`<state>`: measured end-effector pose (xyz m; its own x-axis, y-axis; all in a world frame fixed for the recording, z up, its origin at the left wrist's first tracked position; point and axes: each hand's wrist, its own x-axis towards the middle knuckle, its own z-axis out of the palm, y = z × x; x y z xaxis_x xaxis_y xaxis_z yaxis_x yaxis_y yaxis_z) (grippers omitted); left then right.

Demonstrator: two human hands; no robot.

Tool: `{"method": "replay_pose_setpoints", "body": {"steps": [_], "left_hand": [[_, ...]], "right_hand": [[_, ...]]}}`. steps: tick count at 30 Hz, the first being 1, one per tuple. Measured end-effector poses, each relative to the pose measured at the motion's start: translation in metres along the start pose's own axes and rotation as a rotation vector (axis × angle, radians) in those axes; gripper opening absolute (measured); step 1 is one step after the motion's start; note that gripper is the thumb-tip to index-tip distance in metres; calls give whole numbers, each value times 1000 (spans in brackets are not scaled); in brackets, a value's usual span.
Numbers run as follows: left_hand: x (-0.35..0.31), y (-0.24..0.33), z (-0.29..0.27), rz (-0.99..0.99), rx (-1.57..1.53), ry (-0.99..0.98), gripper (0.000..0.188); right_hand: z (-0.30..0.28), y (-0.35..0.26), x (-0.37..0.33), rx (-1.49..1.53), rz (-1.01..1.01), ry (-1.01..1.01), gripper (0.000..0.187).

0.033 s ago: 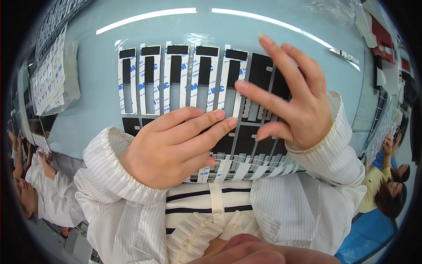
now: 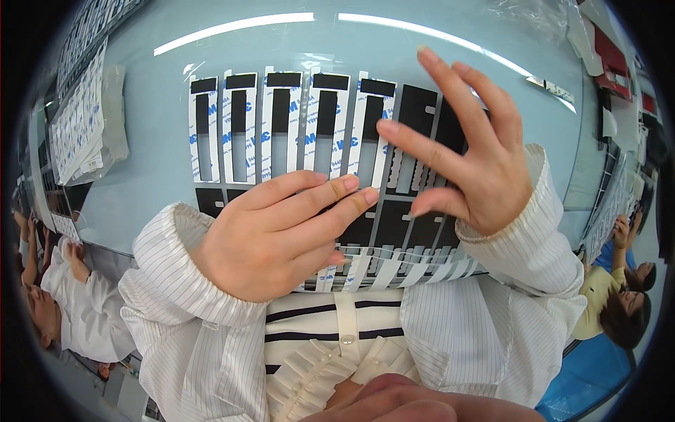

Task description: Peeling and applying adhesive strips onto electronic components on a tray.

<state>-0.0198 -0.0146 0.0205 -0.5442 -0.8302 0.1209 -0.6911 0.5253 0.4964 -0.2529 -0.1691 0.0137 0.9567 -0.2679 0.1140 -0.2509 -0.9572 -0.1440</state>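
Note:
A row of black pieces with white, blue-printed adhesive strips (image 2: 228,151) lies on the pale table. Over the lower ends of the strips at right of the row rests my left hand (image 2: 274,235), fingers stretched and close together, thumb partly tucked beneath; I see nothing held in it. My right hand (image 2: 474,151) is spread wide above the plain black pieces (image 2: 418,112) at the right. Its index fingertip is by the right edge of the last strip-covered piece (image 2: 377,88); whether it touches cannot be told. More black pieces (image 2: 394,224) form a nearer row, partly hidden by my hands.
A clear plastic bag of white printed sheets (image 2: 88,126) lies at the left. A crumpled clear film (image 2: 538,17) and a red box (image 2: 610,60) are at the far right. Co-workers sit at both sides: a white sleeve (image 2: 88,309) left, a yellow sleeve (image 2: 598,299) right.
My right hand has shifted very slightly upward, away from me. My left hand and the pieces look unmoved.

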Motion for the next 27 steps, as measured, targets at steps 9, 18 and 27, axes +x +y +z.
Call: {"method": "replay_pose_setpoints", "body": {"steps": [9, 18, 27], "left_hand": [[-2, 4, 2, -27, 38, 15, 26], [-5, 1, 7, -24, 14, 55, 24], [-6, 0, 2, -10, 50, 72, 27]], "right_hand": [[-3, -8, 7, -221, 149, 40, 66], [4, -16, 14, -301, 189, 73, 66], [-8, -16, 29, 11, 138, -145, 69]]}}
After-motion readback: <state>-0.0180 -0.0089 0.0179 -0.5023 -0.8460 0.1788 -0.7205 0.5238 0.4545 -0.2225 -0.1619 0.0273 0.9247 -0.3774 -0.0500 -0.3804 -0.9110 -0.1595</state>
